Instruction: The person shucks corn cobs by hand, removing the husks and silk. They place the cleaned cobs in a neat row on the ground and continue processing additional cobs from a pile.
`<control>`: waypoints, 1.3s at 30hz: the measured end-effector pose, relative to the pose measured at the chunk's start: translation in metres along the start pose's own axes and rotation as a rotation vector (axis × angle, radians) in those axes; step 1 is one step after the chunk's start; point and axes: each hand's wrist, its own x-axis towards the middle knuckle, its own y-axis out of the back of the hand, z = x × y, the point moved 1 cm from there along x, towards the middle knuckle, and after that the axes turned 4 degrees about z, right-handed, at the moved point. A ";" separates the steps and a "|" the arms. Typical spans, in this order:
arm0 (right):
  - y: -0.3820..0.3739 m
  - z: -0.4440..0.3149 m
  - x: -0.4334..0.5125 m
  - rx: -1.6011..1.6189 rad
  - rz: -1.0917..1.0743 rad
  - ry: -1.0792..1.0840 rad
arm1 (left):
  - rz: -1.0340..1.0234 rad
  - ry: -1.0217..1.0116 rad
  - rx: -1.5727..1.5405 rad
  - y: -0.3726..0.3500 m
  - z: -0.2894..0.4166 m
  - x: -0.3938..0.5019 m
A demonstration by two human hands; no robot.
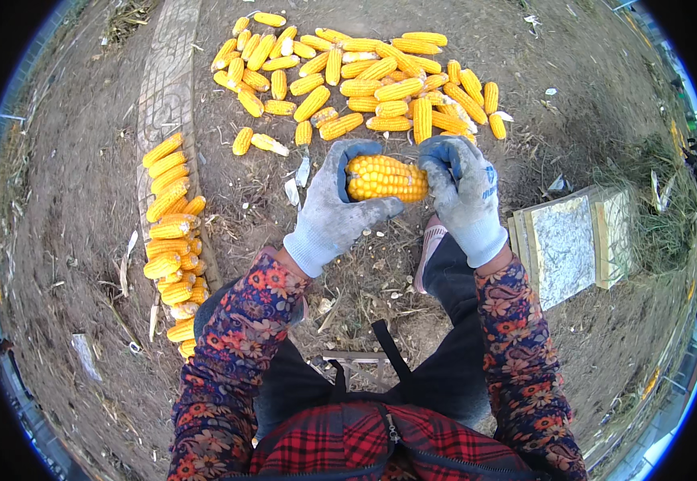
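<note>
A yellow ear of corn [384, 178] lies level between my two gloved hands, its husk gone. My left hand [342, 201], in a grey knit glove with a blue coated palm, wraps around the thick end. At the other end, the bent fingers of my right hand [460, 177] pinch the narrower tip. Beyond both hands, a loose heap of husked corn ears [378, 90] spreads over the bare soil. To the left, more ears are stacked in a neat row [174, 240] along a patterned plank [166, 78].
Stone-faced slabs [565, 243] lean together on the right beside dry grass [661, 210]. Under me is part of a low stool [363, 356], between my legs. Husk scraps [293, 191] and loose kernels dot the soil [72, 198].
</note>
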 end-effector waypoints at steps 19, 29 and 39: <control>-0.019 0.001 -0.007 0.842 -0.275 -0.619 | 0.074 -0.499 0.646 0.007 0.003 0.002; -0.022 -0.003 -0.008 1.047 -0.264 -0.731 | 0.092 -0.478 0.664 0.010 0.005 -0.001; -0.025 0.004 -0.010 1.402 -0.195 -0.805 | 0.097 -0.512 0.597 0.008 0.004 -0.002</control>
